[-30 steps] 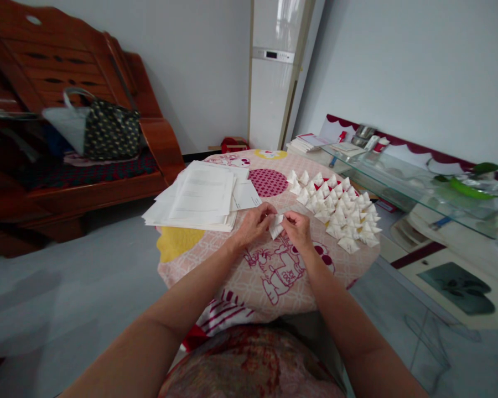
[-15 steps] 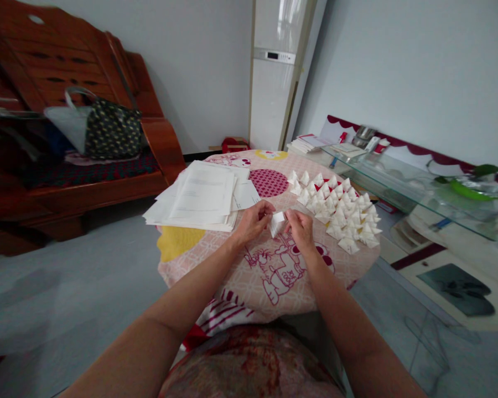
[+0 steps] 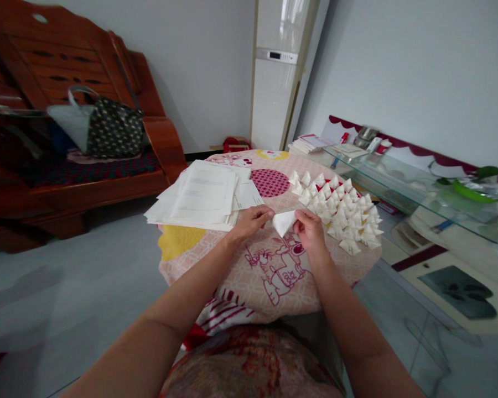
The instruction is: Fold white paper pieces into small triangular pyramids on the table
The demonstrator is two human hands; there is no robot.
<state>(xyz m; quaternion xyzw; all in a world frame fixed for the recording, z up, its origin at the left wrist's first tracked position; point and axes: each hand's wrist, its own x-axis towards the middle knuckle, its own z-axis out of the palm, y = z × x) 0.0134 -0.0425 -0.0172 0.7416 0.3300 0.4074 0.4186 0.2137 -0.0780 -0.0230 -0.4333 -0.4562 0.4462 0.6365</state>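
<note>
Paper [image 3: 283, 224]: white, folded, roughly triangular, broad edge uppermost and point down; faint marks on its face, too small to read. Position: between my hands, over the near part of the table [image 3: 240, 276], right of the sheets [image 3: 203, 193] and left of the folded pieces [image 3: 336, 207]. My right hand [image 3: 310, 228] pinches the upper right corner, thumb and fingers closed on it. My left hand [image 3: 254, 220] has its fingers drawn together, tips at the upper left corner; whether they grip, I cannot tell.
</note>
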